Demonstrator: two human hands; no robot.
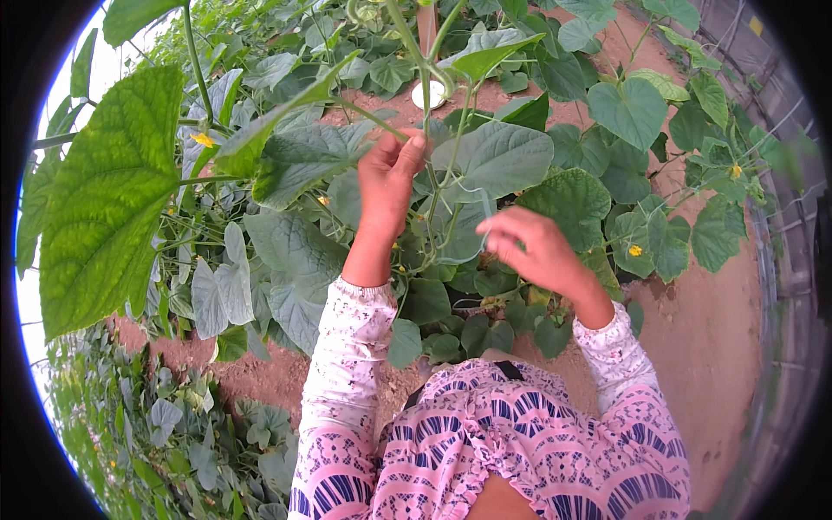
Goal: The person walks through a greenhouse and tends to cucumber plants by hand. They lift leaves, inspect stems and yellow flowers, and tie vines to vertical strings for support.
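Note:
At the upper middle, my left hand (390,172) pinches the upright stem of a climbing cucumber-like vine (426,97), thumb and fingers closed around it beside a leaf stalk. To its lower right is my right hand (536,250), slightly blurred, its fingers bent near a loop of pale blue-white twine (487,214). The twine curves from the stem towards these fingers; whether they grip it cannot be told. A broad green leaf (497,156) hangs just right of the stem, above my right hand.
A large leaf (114,201) fills the left side. Dense vines with yellow flowers (635,250) stand around both hands. A white round object (428,95) lies on the reddish soil behind the stem. A bare soil path (708,364) runs along the right, beside a greyish wall (793,260).

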